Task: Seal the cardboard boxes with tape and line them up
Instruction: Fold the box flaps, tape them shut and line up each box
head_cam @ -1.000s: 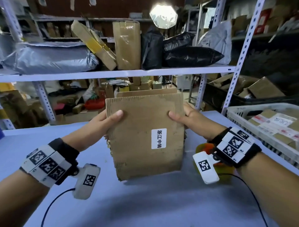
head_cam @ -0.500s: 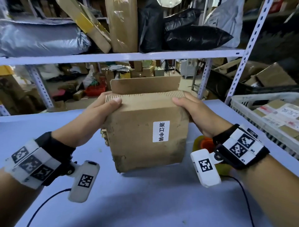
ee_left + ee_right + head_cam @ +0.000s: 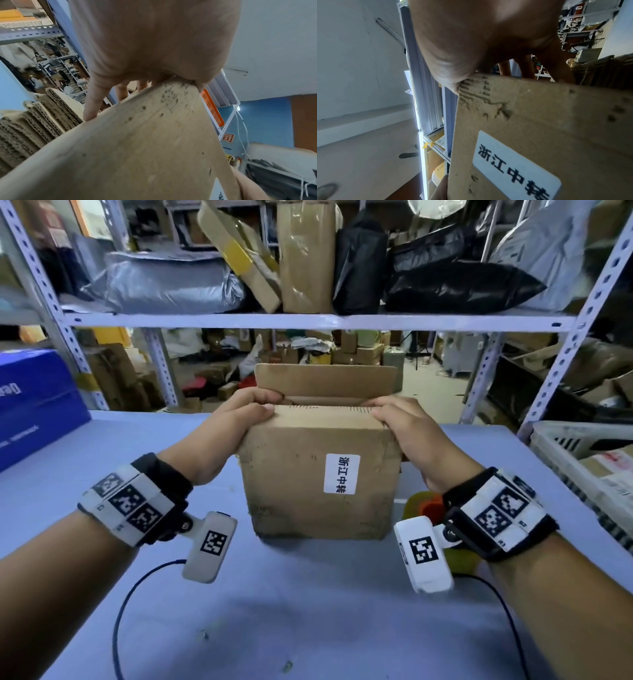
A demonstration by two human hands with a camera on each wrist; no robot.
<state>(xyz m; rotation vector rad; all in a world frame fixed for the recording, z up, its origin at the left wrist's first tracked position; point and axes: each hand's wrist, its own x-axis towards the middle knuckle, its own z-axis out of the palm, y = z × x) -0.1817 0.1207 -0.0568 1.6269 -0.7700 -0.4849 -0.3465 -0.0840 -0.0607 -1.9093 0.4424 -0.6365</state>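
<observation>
A brown cardboard box (image 3: 291,484) with a white label (image 3: 341,474) stands upright on the blue table (image 3: 308,611). Its near top flap is folded down flat, and the far flap (image 3: 325,381) still stands up. My left hand (image 3: 236,422) grips the top left corner, thumb on the near flap and fingers curled over into the opening. My right hand (image 3: 404,422) grips the top right corner the same way. In the left wrist view my left hand's palm (image 3: 154,40) sits on the box (image 3: 137,148). In the right wrist view my right hand's palm (image 3: 488,33) sits on the box's edge (image 3: 556,121).
A yellow and orange object (image 3: 424,505) lies behind my right wrist, mostly hidden. A blue carton (image 3: 37,402) sits at the table's left, a white basket (image 3: 561,440) of parcels at its right. A loaded shelf (image 3: 308,321) runs above. Stacked flat cardboard (image 3: 34,128) lies left of the box.
The box went from tilted with its near flap raised to standing on the table with that flap folded down. Both hands slid from the sides to the top corners.
</observation>
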